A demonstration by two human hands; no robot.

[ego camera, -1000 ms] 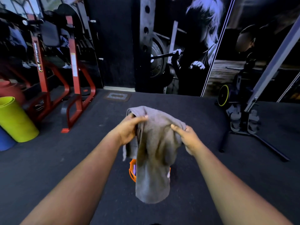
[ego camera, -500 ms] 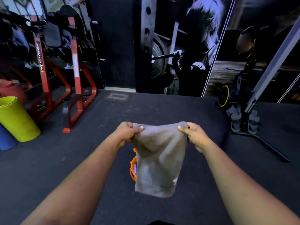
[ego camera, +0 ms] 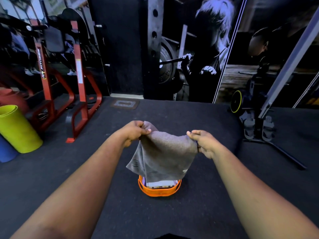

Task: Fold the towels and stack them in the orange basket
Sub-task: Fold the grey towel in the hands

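Both hands, left hand (ego camera: 133, 133) and right hand (ego camera: 203, 144), pinch the grey towel (ego camera: 164, 156) above the orange basket (ego camera: 159, 191); level its corners, then lower it centred.

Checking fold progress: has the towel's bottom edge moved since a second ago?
Yes. The towel hangs shorter; its bottom edge has risen, uncovering the basket below.
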